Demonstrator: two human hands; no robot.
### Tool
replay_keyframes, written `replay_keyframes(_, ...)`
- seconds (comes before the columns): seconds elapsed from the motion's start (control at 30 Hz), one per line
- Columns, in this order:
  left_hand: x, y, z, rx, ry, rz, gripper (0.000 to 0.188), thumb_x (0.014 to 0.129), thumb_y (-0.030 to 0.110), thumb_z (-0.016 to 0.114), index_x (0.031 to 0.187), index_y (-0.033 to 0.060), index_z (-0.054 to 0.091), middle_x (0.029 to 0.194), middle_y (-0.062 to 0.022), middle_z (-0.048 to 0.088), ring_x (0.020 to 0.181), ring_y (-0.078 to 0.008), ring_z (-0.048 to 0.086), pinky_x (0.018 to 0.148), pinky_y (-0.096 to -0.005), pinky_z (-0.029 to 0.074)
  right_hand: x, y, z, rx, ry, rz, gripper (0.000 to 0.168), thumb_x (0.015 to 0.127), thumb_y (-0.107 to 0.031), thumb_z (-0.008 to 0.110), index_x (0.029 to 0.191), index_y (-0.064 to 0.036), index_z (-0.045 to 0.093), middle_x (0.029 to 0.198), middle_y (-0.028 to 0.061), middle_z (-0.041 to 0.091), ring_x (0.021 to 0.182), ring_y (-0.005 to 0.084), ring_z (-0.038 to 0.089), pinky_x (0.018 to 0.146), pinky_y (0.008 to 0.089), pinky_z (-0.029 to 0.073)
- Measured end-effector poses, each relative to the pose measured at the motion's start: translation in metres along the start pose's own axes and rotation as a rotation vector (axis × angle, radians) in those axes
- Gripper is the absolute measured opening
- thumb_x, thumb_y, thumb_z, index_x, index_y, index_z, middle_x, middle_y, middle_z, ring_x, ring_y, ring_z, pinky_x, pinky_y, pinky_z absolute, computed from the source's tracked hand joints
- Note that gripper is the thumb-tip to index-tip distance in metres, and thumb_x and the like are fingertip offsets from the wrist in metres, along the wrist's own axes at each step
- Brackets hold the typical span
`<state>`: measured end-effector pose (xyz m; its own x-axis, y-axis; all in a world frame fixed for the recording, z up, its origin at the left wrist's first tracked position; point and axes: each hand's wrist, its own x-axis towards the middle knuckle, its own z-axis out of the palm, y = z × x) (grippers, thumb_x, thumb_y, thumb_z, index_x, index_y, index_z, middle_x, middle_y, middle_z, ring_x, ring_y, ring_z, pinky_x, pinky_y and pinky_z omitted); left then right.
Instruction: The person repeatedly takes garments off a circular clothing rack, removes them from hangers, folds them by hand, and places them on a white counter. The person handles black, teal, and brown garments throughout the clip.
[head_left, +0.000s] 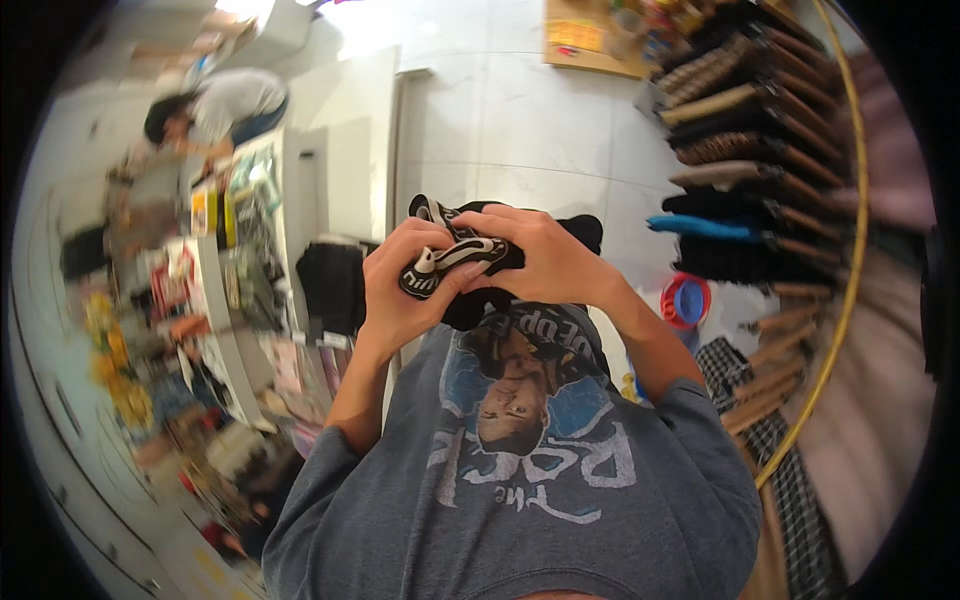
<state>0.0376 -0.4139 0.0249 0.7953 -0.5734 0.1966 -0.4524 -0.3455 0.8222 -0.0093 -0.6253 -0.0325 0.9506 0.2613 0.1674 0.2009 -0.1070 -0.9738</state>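
A black garment (469, 311) with a black-and-white lettered elastic waistband (469, 253) is bunched up in front of my grey printed T-shirt. My left hand (405, 281) grips one side of the folded band, its thumb pointing inward. From the other side my right hand (536, 251) pinches the band between thumb and fingers. The band loops and doubles over between the two hands. Dark cloth hangs below and behind them, partly hidden by my fingers.
A rail of clothes on wooden hangers (806, 165) runs along the right, with a red basin (684, 300) beneath. White shelves (225, 300) with packaged goods stand left; a person (225, 109) bends beyond them. A wooden table (592, 45) is at the top.
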Motion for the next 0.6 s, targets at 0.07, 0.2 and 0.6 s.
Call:
replay_keyframes(0.07, -0.028, 0.000, -0.016, 0.006, 0.151, -0.048, 0.045, 0.075, 0.005, 0.093, 0.113, 0.0015, 0.069, 0.106, -0.0106, 0.072, 0.098, -0.0209, 0.069, 0.089, -0.0319, 0.054, 0.010, 0.001, 0.010, 0.144, -0.131, 0.003, 0.042, 0.090, -0.020, 0.082, 0.125, -0.001, 0.070, 0.107, 0.0139, 0.074, 0.094, 0.0290, 0.072, 0.088, 0.0370, 0.055)
replay_keyframes(0.2, -0.098, -0.008, -0.044, -0.249, 0.436, -0.293, 0.113, 0.056, 0.026, 0.103, 0.151, -0.0044, 0.050, 0.148, -0.0150, 0.060, 0.133, -0.0238, 0.060, 0.113, -0.0370, 0.047, 0.021, -0.011, 0.020, 0.293, -0.086, 0.158, 0.027, 0.096, -0.016, 0.079, 0.118, -0.001, 0.076, 0.102, 0.0056, 0.080, 0.095, 0.0075, 0.066, 0.089, 0.0282, 0.053)
replay_keyframes(0.6, -0.277, -0.042, -0.125, -0.078, 0.694, -0.792, 0.031, 0.099, 0.022, 0.077, 0.118, -0.0036, 0.076, 0.100, -0.0020, 0.078, 0.089, -0.0060, 0.063, 0.082, -0.0257, 0.052, 0.068, -0.043, 0.116, -0.027, -0.026, 0.253, 0.032, 0.099, -0.026, 0.077, 0.112, 0.003, 0.078, 0.093, 0.0062, 0.078, 0.082, 0.0090, 0.067, 0.075, 0.0258, 0.052)
